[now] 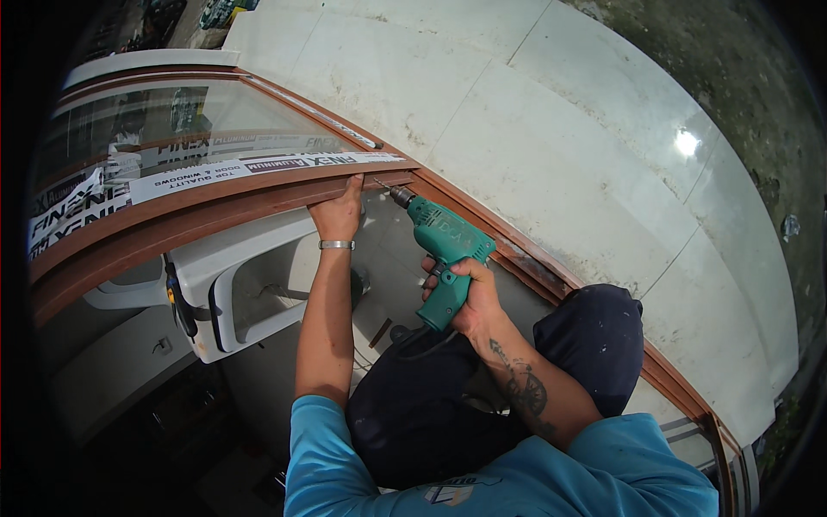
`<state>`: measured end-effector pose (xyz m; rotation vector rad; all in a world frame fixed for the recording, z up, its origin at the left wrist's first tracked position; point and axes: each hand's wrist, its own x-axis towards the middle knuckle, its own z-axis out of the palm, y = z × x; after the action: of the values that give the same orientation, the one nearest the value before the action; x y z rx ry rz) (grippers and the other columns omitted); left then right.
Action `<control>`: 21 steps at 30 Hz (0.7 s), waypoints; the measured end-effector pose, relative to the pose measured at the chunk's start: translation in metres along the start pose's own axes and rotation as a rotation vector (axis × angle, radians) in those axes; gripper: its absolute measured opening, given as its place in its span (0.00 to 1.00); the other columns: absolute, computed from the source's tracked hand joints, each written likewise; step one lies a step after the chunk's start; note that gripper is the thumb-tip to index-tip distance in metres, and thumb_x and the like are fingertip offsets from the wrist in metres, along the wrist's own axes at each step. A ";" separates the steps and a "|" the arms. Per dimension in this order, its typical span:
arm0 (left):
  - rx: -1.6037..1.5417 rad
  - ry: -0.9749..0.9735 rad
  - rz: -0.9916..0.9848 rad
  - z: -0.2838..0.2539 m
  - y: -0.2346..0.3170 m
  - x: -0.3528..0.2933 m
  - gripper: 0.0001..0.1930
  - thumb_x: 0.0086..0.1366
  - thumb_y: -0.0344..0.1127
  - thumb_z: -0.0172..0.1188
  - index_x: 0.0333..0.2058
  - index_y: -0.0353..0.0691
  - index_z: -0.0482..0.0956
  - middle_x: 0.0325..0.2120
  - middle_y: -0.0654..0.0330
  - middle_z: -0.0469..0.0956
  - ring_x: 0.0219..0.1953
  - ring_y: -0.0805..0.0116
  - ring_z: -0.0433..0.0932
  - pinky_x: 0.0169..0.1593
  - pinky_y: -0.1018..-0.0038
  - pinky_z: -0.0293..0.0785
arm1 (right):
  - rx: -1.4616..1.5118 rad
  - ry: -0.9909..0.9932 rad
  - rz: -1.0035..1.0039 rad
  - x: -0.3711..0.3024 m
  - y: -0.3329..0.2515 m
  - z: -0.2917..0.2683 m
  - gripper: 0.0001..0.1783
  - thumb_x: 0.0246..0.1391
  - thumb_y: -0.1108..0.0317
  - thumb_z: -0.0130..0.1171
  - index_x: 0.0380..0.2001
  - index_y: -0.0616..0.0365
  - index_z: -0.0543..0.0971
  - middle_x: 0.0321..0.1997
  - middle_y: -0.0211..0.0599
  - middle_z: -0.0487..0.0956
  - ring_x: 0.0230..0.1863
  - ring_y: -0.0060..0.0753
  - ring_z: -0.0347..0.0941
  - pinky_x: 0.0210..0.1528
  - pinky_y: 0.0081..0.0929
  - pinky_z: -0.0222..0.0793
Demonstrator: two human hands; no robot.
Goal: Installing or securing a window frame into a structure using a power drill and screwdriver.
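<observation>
My right hand (474, 297) is wrapped round the handle of a green power drill (448, 234), a finger at its trigger. From the drill's metal chuck (401, 196) a thin bit points left, its tip at or close to the side of a brown window frame (233, 198) near a corner; whether it touches, I cannot tell. My left hand (338, 214) grips that same rail just left of the bit, thumb at its edge and the other fingers mostly hidden. Glass (250, 112) fills the frame beyond the rail, and printed protective tape (207, 178) runs along its top.
Below the rail stands a white plastic chair (220, 258), with a black-and-yellow handled tool (178, 293) at its side. Another brown frame member (525, 258) runs diagonally past my knee (594, 336). Pale floor panels (594, 146) lie beyond it. The drill's cord (422, 351) hangs over my lap.
</observation>
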<state>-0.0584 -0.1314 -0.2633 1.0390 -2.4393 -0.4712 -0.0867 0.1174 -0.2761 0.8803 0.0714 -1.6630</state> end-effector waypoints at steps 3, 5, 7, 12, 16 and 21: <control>-0.005 0.005 -0.005 0.000 -0.001 0.000 0.25 0.54 0.44 0.71 0.41 0.27 0.77 0.41 0.43 0.79 0.45 0.49 0.76 0.53 0.64 0.68 | 0.003 0.013 -0.009 0.000 0.001 0.002 0.30 0.38 0.69 0.54 0.51 0.64 0.70 0.40 0.42 0.77 0.32 0.35 0.72 0.39 0.39 0.72; -0.057 -0.019 -0.042 0.000 0.002 0.000 0.25 0.54 0.44 0.71 0.41 0.27 0.77 0.41 0.44 0.79 0.44 0.49 0.77 0.52 0.64 0.69 | 0.018 0.024 0.001 0.000 -0.001 0.001 0.30 0.37 0.69 0.54 0.50 0.65 0.70 0.40 0.43 0.77 0.32 0.35 0.72 0.39 0.39 0.72; -0.055 -0.024 -0.031 -0.001 0.001 0.001 0.25 0.54 0.44 0.71 0.41 0.27 0.77 0.40 0.44 0.79 0.43 0.49 0.77 0.52 0.64 0.69 | 0.019 0.025 -0.002 0.001 -0.002 0.000 0.30 0.37 0.69 0.54 0.49 0.66 0.70 0.40 0.43 0.77 0.32 0.35 0.72 0.39 0.39 0.72; -0.075 -0.057 -0.054 -0.003 0.005 0.001 0.24 0.54 0.44 0.71 0.41 0.28 0.78 0.40 0.45 0.79 0.43 0.50 0.78 0.51 0.64 0.70 | -0.001 0.042 -0.024 0.001 0.000 0.002 0.29 0.37 0.69 0.53 0.48 0.68 0.71 0.39 0.43 0.77 0.31 0.36 0.72 0.39 0.39 0.72; -0.045 -0.104 -0.076 -0.006 0.000 0.004 0.26 0.54 0.46 0.70 0.42 0.29 0.78 0.41 0.45 0.79 0.44 0.51 0.78 0.52 0.65 0.69 | -0.037 0.028 -0.011 0.005 0.000 0.001 0.28 0.37 0.68 0.53 0.46 0.67 0.71 0.37 0.42 0.76 0.31 0.35 0.72 0.39 0.38 0.71; -0.100 -0.100 -0.034 -0.003 -0.001 0.008 0.20 0.56 0.43 0.66 0.39 0.30 0.80 0.39 0.44 0.80 0.42 0.47 0.78 0.51 0.64 0.70 | 0.018 -0.022 0.056 0.017 -0.002 -0.017 0.27 0.38 0.69 0.52 0.48 0.62 0.71 0.36 0.41 0.77 0.31 0.37 0.71 0.39 0.41 0.71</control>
<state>-0.0609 -0.1385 -0.2595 1.0394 -2.4603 -0.6639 -0.0803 0.1124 -0.2985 0.8699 0.0169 -1.6232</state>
